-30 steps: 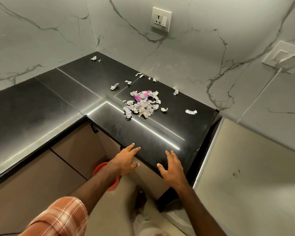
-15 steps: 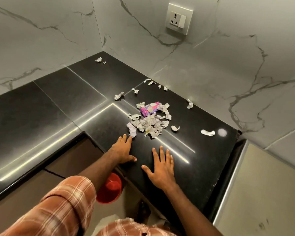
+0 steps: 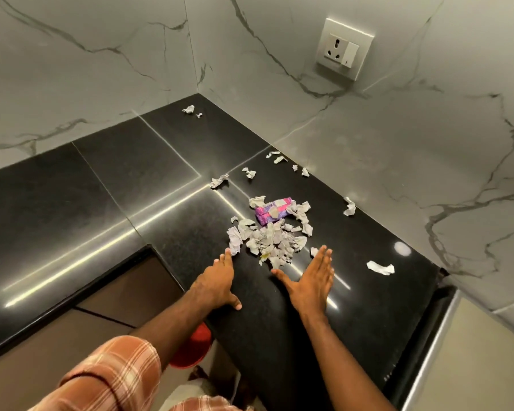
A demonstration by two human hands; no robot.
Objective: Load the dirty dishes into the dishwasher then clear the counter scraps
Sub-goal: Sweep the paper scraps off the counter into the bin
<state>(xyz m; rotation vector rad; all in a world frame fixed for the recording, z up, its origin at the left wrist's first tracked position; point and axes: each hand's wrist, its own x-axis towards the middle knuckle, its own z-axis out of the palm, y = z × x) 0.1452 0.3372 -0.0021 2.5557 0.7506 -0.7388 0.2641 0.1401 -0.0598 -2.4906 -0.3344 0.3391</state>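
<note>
A heap of torn white paper scraps lies on the black counter, with a pink and purple wrapper at its far side. My left hand lies flat on the counter, fingers straight, fingertips touching the heap's left edge. My right hand lies flat too, fingertips at the heap's right edge beside a small scrap. Neither hand holds anything. Loose scraps lie apart: one to the right, one by the wall, several behind the heap and one in the far corner.
Marble walls meet at the corner behind the counter. A wall socket sits high on the right wall. A red bucket stands on the floor below the counter edge. A pale appliance top adjoins the counter at the right.
Both hands have slid forward from the counter's front edge to the scrap heap. The view has moved closer over the counter.
</note>
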